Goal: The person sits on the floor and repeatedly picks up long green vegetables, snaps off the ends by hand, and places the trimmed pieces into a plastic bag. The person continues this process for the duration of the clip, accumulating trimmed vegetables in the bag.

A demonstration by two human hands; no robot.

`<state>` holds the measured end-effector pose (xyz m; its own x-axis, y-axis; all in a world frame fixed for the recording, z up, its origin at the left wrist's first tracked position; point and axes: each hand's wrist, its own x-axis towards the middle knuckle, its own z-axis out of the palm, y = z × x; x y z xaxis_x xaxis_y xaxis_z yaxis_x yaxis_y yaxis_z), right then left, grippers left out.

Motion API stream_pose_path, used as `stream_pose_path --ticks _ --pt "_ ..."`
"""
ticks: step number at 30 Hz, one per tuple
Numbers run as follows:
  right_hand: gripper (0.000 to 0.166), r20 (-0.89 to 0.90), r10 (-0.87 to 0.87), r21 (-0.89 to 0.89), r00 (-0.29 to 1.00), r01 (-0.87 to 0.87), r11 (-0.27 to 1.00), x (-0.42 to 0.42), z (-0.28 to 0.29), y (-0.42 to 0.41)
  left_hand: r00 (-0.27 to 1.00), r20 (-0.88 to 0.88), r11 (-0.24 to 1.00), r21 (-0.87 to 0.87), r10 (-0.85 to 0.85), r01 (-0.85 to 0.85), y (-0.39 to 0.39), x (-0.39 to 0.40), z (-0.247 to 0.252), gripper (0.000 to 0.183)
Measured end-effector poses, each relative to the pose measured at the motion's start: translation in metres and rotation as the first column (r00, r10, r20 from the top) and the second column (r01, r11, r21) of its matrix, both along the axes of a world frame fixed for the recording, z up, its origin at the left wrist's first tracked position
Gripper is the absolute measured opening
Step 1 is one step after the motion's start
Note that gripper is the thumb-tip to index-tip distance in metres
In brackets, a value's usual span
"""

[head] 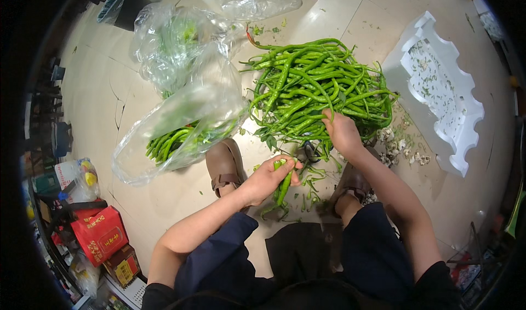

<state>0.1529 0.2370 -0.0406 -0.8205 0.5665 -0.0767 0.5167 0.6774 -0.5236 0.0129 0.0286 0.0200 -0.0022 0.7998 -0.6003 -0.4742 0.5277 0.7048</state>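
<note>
A large heap of long green chili peppers (pixel 312 92) lies on the tiled floor before me. Several green peppers (pixel 283 188) are bunched in my left hand (pixel 265 180), their cut-looking pale ends beside my thumb. My right hand (pixel 344 135) touches the near side of the heap with its fingers curled in; the fingertips are partly hidden among peppers, so I cannot tell whether they grip one. Between my shoes, pepper stems and scraps (pixel 312 186) are scattered. A dark looped object (pixel 311 151), possibly scissors handles, lies partly hidden under the heap's near edge.
Left of the heap, a clear plastic bag (pixel 135 162) holds more green peppers (pixel 172 143); another bag (pixel 164 51) of greens sits behind. A white foam box (pixel 411 84) with green bits stands at right. Beyond are a dark bin (pixel 123 8) and a red gift bag (pixel 100 236).
</note>
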Motion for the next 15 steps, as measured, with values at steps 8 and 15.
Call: stream_pose_path --ticks 8,15 --pt "0.020 -0.198 0.585 0.152 0.786 -0.565 0.811 0.035 0.094 -0.077 0.943 0.298 0.961 -0.268 0.149 -0.068 0.001 -0.011 -0.013 0.028" --pt "0.014 -0.409 0.826 0.226 0.388 -0.834 0.504 0.015 0.125 -0.114 0.869 0.452 0.940 -0.340 0.203 -0.043 0.018 -0.004 -0.026 0.026"
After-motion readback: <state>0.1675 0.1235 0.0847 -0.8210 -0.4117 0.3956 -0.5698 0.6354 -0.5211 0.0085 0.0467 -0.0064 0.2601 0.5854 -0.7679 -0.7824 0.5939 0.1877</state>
